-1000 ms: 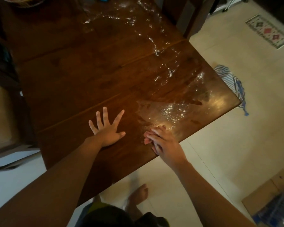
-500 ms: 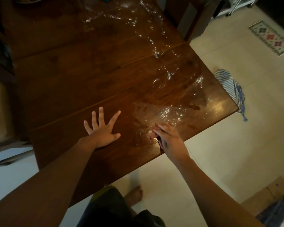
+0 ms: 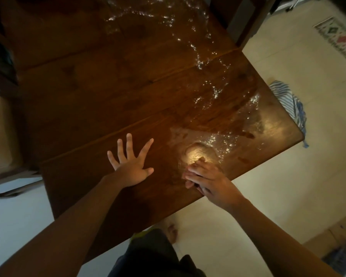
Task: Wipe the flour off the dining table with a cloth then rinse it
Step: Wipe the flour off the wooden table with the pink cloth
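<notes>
From the head view, the left hand [image 3: 131, 165] lies flat on the dark wooden counter [image 3: 84, 100], its grip spread wide and holding nothing. The right hand [image 3: 210, 181] rests at the near edge, fingers straight and pressed together, fingertips touching a small heap of flour [image 3: 196, 154]. More flour trails in white specks across the right side towards the far end. The blue-striped cloth [image 3: 288, 100] lies on the pale floor [image 3: 278, 176] just past the right corner, well apart from both hands.
</notes>
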Available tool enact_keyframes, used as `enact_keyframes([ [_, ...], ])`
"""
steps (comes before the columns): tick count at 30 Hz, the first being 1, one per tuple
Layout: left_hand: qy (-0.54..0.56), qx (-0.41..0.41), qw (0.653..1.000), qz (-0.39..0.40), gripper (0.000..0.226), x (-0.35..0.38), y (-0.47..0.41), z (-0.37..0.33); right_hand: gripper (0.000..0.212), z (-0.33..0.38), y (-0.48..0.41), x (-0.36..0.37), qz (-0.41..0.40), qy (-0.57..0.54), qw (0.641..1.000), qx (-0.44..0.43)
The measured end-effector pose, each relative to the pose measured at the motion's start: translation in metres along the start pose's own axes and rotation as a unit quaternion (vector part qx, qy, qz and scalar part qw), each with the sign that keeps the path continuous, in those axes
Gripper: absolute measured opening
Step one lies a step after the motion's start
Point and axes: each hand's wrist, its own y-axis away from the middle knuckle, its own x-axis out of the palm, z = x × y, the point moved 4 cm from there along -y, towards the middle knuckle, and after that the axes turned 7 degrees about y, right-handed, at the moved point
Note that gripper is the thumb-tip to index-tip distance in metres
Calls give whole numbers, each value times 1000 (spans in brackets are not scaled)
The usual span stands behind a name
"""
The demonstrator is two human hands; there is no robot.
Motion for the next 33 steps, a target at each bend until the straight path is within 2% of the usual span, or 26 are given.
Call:
enact_keyframes([
  [4,22,14,1000,14,94,0,0,2,45,-42,5,-22,-75,7,991,113],
  [7,26,0,999,29,95,0,-1,1,43,-43,-25,-26,-108,26,975,191],
  [10,30,-11,998,47,98,-3,-1,-4,36,-18,-42,-22,-123,-2,985,124],
  [14,67,-1,996,59,101,-10,-3,-20,50,-19,-6,-13,3,3,999,47],
  [17,58,27,997,52,99,-12,-11,-40,48,-52,15,-39,-30,21,995,95],
  [21,48,15,998,49,101,-15,-24,-57,49,-83,7,-56,-108,1,958,265],
  [23,51,2,997,53,103,-15,-25,-59,50,-79,7,-45,-88,-4,962,258],
  [26,49,-9,997,50,104,-15,-26,-59,43,-74,29,-38,-17,-18,992,123],
  [28,51,-18,997,53,105,-15,-27,-60,41,-89,43,-48,7,-11,997,72],
  [29,50,-21,997,52,106,-15,-27,-60,40,-98,43,-54,1,-16,997,78],
  [33,42,-31,998,40,109,-15,-29,-60,47,-109,14,-59,-82,-25,971,223],
])
